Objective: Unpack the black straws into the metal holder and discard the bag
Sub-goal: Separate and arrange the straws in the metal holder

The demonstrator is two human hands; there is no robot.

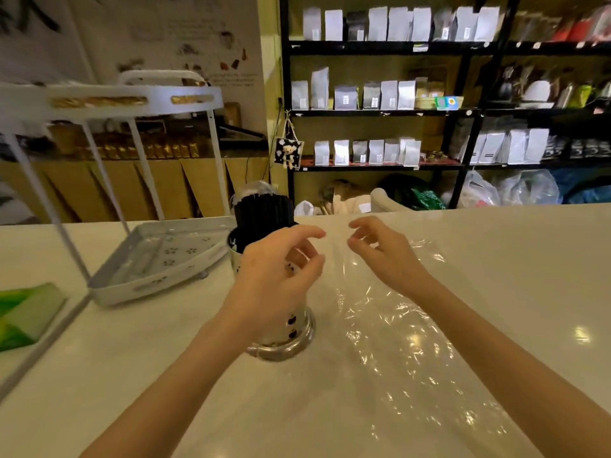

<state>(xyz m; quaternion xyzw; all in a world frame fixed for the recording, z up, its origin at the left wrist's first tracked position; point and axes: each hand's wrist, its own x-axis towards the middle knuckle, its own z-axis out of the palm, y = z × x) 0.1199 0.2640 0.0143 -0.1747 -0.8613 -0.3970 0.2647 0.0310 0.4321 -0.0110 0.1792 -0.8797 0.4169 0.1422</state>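
Note:
A bundle of black straws [264,209] stands upright in the metal holder [291,342] at the middle of the white counter. A bit of clear wrap shows over the straw tops. My left hand [274,276] is in front of the holder and hides most of its wall. My right hand [386,256] is just to the right. The clear plastic bag [396,328] stretches from between my fingertips down across the counter towards me. Both hands pinch its far edge with thumb and fingers, though the thin film makes the grip hard to see.
A white two-tier rack with a tray [158,259] stands left of the holder, close to it. A green object [26,312] lies at the far left edge. Black shelves [380,110] with grey pouches stand beyond the counter's far edge.

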